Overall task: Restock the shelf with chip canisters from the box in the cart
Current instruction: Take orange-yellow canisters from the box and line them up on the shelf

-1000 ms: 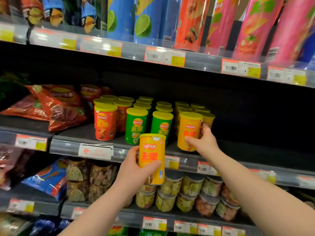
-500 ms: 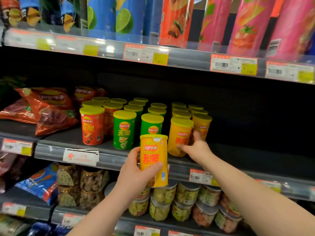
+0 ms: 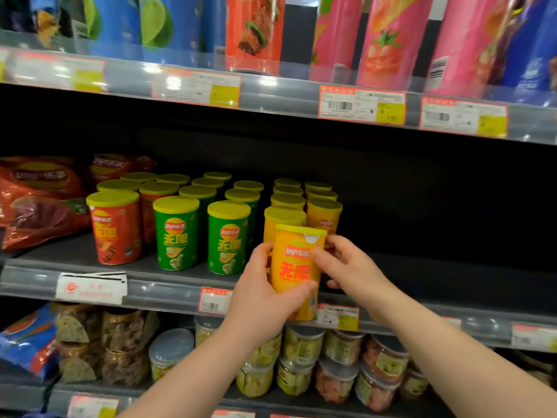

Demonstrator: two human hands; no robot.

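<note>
L hand (image 3: 262, 297) wraps yellow canister (image 3: 297, 267) from its left, thumb across the front. R hand (image 3: 346, 267) pinches its upper right side. Canister upright, off middle shelf (image 3: 168, 285), at front edge, before yellow row (image 3: 286, 203); green canisters (image 3: 176, 233) further left.

Left hand (image 3: 259, 294): was bare, nothing worn on fingers or wrist.
Right hand (image 3: 346, 267): was bare likewise.
Left forearm (image 3: 193, 372): was uncovered.
Right forearm (image 3: 452, 357): was uncovered.
</note>
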